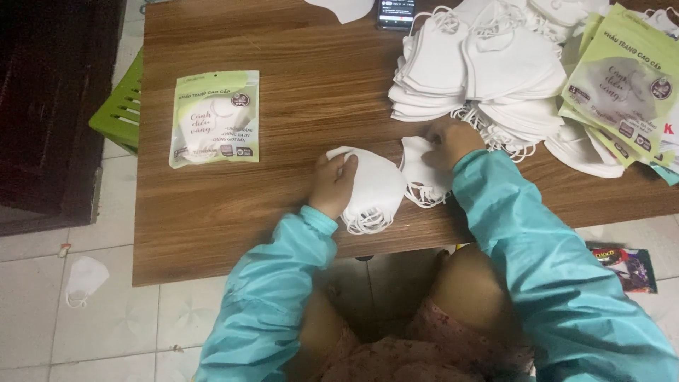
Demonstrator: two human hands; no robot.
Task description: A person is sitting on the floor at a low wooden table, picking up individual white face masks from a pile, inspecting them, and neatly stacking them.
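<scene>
Left hand (332,185) grip grasps small mask stack (371,189) | right hand (449,141) grip on folded mask (419,173), fingers partly hidden | mask pile (488,67) cut off upper right | wooden table (318,92), tiled floor (71,325)

You've got a wooden table (233,212) with one sealed green-and-white packet (215,118) lying flat on its left part, well apart from the rest. A stack of matching packets (626,88) sits at the right edge. Phone (395,13) at the far edge. Green plastic stool (122,106) left of the table. One white mask on the floor tiles (83,279).
</scene>
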